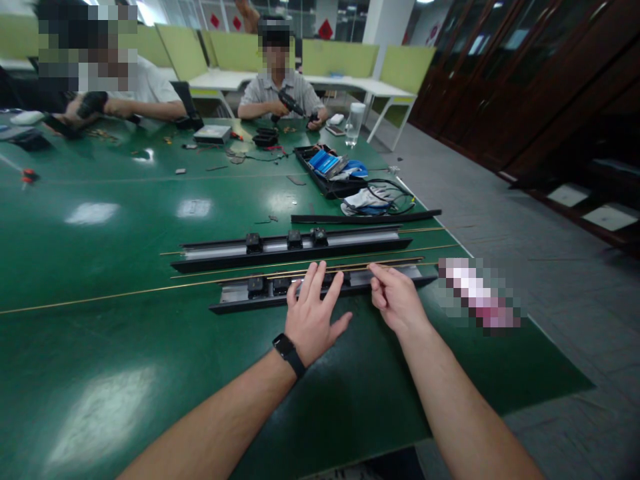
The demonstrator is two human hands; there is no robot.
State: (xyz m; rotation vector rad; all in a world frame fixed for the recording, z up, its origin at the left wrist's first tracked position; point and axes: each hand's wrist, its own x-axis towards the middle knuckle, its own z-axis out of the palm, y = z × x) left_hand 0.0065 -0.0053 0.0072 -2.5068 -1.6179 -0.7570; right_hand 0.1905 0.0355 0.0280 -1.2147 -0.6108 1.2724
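Observation:
My left hand (313,320), a dark watch on its wrist, is open with spread fingers over the near black channel rail (233,294). Its fingertips reach the rail's far side beside thin golden rods. Closed in a pinch, my right hand (397,300) has its fingertips at a long thin golden rod (125,293) along the rail's far edge; the exact grip is partly hidden. Small black blocks (257,287) sit inside this rail, some covered by my left hand. Behind it lies a second black rail (295,252) with three black blocks, and another golden rod (215,274) between the rails.
A black strip (365,217) lies beyond the rails, near a glove (367,199), cables and a black tray (327,183). Across the green table (150,347), two people hold power drills. A clear bottle (355,125) stands by the far right edge. A blurred patch covers something at right.

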